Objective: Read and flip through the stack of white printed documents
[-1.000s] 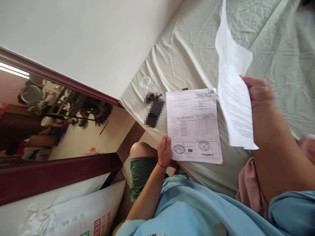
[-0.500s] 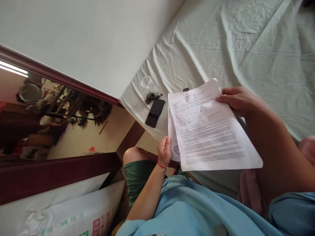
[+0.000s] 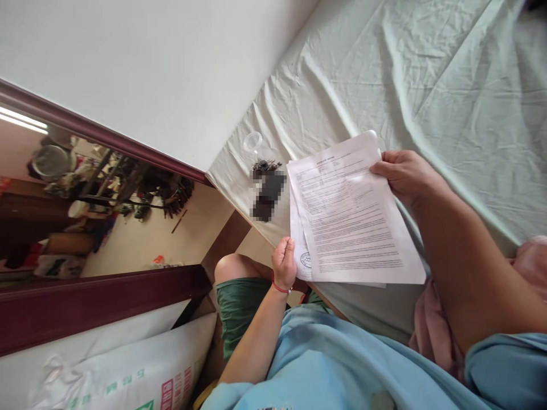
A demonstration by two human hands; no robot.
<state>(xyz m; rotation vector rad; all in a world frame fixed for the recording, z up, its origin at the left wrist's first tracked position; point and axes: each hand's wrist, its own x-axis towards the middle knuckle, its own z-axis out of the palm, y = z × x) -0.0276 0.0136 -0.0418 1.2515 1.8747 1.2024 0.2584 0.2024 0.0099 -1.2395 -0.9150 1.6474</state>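
Note:
Two or more white printed sheets overlap in front of me, above the bed's edge. My left hand [image 3: 284, 263], with a red cord at the wrist, is closed on the left edge of the lower sheet [image 3: 301, 250], which carries a round dark stamp. On top lies another printed sheet [image 3: 354, 222], tilted slightly. Its upper right edge is pinched between the thumb and fingers of my right hand [image 3: 405, 173]. Most of the lower sheet is hidden beneath the upper one.
The bed has a pale wrinkled sheet [image 3: 448, 85]. Left of the papers lie a clear round container [image 3: 253, 141], tangled dark cords [image 3: 265, 166] and a pixelated dark object [image 3: 267, 196]. A maroon-framed mirror [image 3: 128, 193] and a white printed sack [image 3: 141, 364] are at the left.
My right hand has shifted a little left, bringing the upper sheet up and more squarely over the lower one. A small black item beyond the papers is now covered. My left hand has barely moved.

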